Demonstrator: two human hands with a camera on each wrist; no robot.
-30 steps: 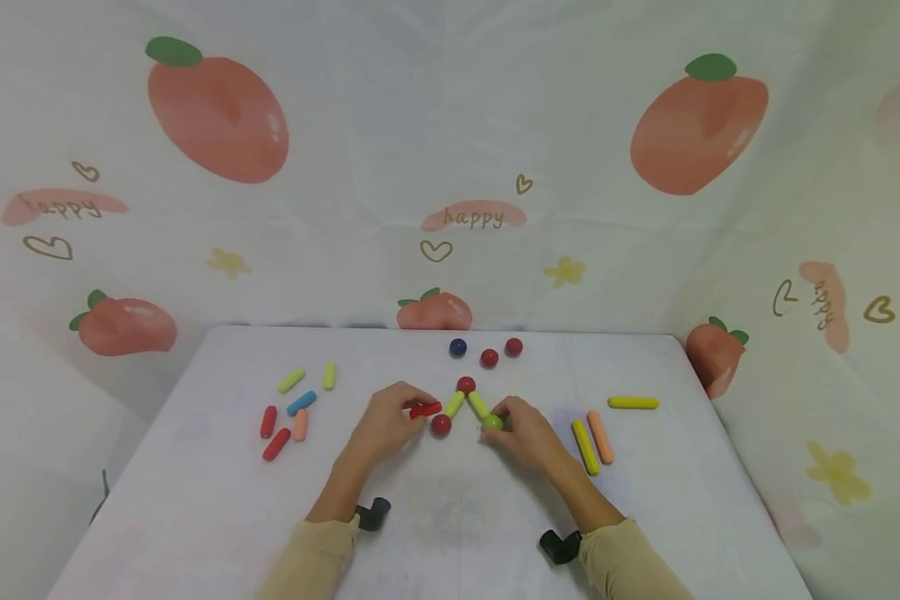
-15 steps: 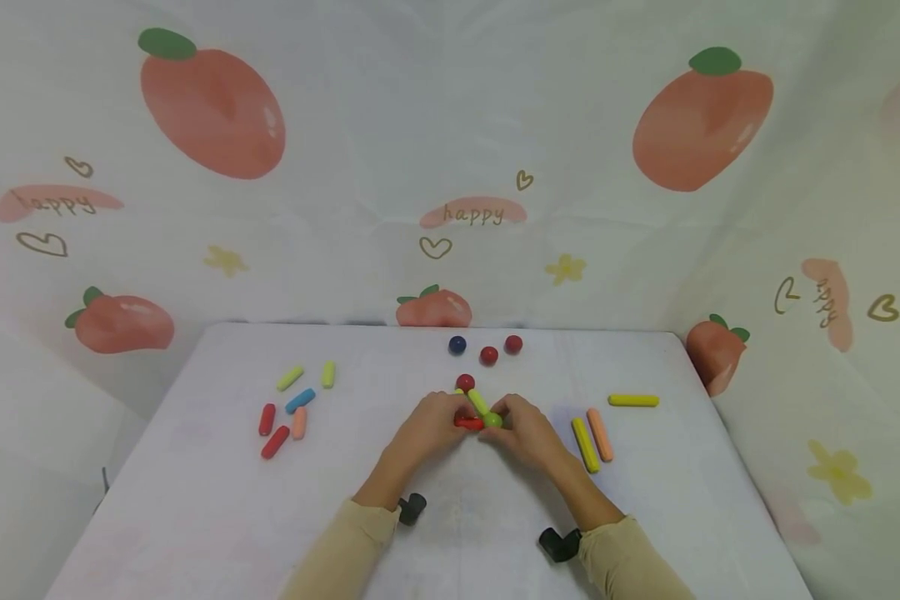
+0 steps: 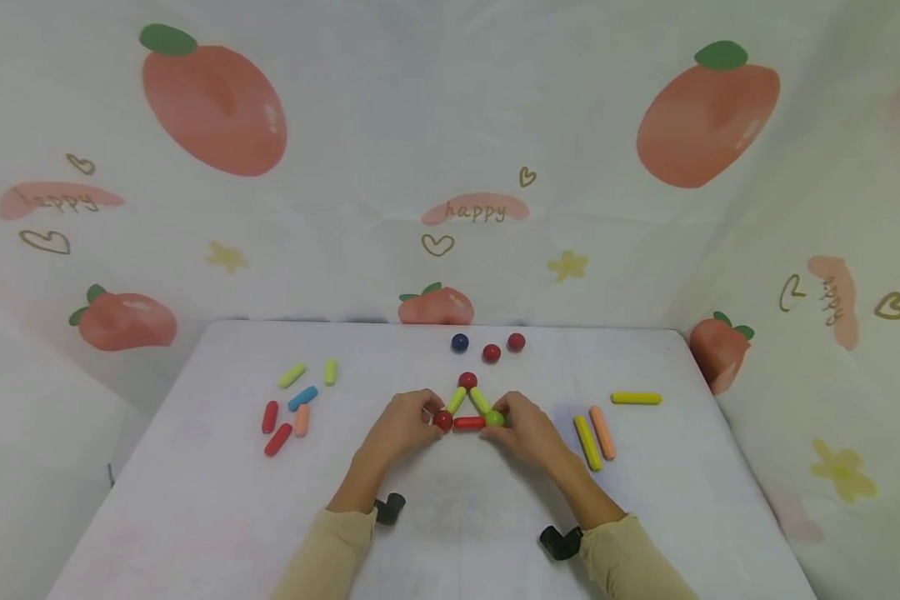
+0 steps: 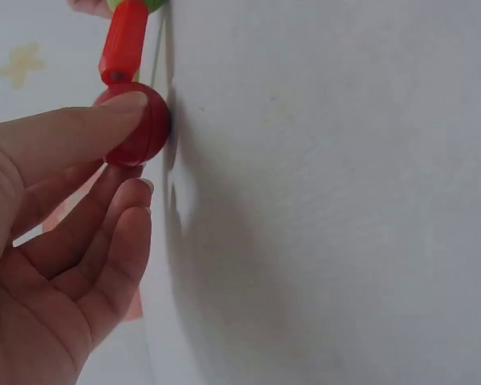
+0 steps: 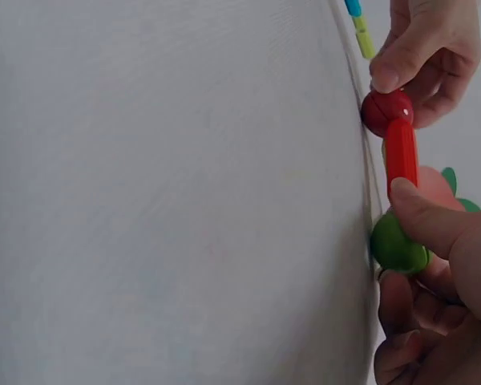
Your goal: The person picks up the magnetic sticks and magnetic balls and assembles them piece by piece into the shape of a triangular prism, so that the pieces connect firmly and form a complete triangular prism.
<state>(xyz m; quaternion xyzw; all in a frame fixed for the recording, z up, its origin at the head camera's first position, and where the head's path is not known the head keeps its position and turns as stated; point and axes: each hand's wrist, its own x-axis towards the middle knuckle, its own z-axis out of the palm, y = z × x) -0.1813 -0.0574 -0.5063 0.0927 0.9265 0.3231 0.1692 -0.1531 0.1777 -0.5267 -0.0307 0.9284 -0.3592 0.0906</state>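
Two light-green sticks [image 3: 457, 401] run down from a red ball [image 3: 467, 380] at the top, and a red stick [image 3: 468, 423] lies across the bottom, outlining a triangle. My left hand [image 3: 403, 427] pinches the lower-left red ball [image 4: 148, 128] between thumb and fingers. The red stick's near end sits right at that ball in the left wrist view. At the lower-right corner my right hand [image 3: 528, 428] grips the green ball [image 5: 397, 245], its thumb over the red stick's end.
Left on the white table [image 3: 195, 500] lie several short sticks, among them a blue stick [image 3: 303, 398]. Two long yellow sticks [image 3: 588, 442] and an orange stick [image 3: 602, 432] lie right. Behind the triangle are a dark blue ball [image 3: 460, 342] and two red balls [image 3: 492, 353].
My left hand brought the red stick rightward to the green ball, let go of it, then moved back left onto the lower-left red ball. The right hand stayed at the green ball.
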